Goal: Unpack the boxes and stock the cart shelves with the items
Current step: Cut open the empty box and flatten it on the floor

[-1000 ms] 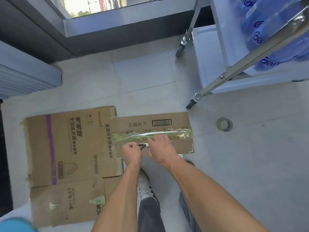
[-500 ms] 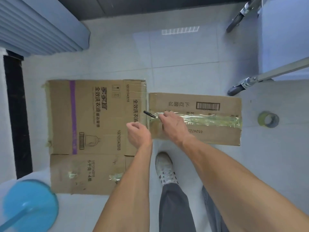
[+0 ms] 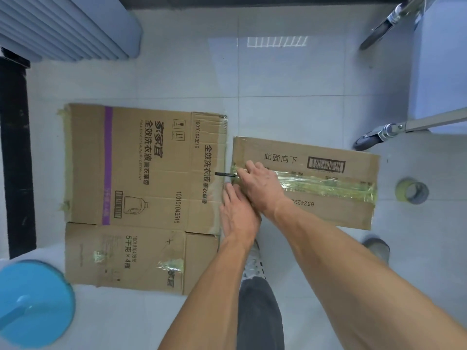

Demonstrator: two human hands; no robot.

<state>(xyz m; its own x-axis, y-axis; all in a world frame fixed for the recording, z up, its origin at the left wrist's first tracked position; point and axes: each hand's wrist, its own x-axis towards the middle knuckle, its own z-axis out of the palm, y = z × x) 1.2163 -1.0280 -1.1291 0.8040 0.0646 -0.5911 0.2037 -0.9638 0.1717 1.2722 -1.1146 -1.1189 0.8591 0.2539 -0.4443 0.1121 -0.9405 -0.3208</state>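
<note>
From the head camera, the right hand has its grip curled round a thin black blade-like tool, whose dark tip sticks out leftward past the left end of the sealed brown cardboard box lying on the pale tiled floor. That hand rests on the box's glossy yellowish tape seam, which runs crinkled along the lid to the right of the grip. The left hand lies just below and partly under the right wrist, fingers fairly straight and flat, holding nothing, its fingertips at the box's left edge. Left of both hands, touching or nearly touching the box, a flattened brown cardboard carton with a purple stripe and black printing lies spread on the floor. Far to the right of the grip, past the box's end, sits a roll of tape. Above that, the metal-framed cart shows a black caster wheel. A round blue plastic object sits at lower left, well apart from the hands.
</note>
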